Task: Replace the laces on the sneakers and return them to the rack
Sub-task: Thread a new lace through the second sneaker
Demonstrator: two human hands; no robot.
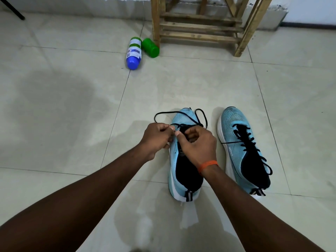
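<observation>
— what's in the bottles?
— can't tell. the white bottle (134, 53) and green bottle (150, 47) lie on their sides by the wooden rack (200, 28), far off.
— and the hands?
— left hand (156, 135) and right hand (198, 144) both pinch the black lace (163, 113) with curled fingers, over the left sneaker (183, 117) (its midfoot sits right under them). it lies toe far, heel near, like the right sneaker (236, 124) just beside it.

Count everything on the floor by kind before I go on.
Sneakers: 2 (sneaker being laced, laced sneaker)
Laces: 2 (loose lace, threaded lace)
Bottles: 2 (blue bottle, green bottle)
Racks: 1 (rack)
Total: 7
</observation>
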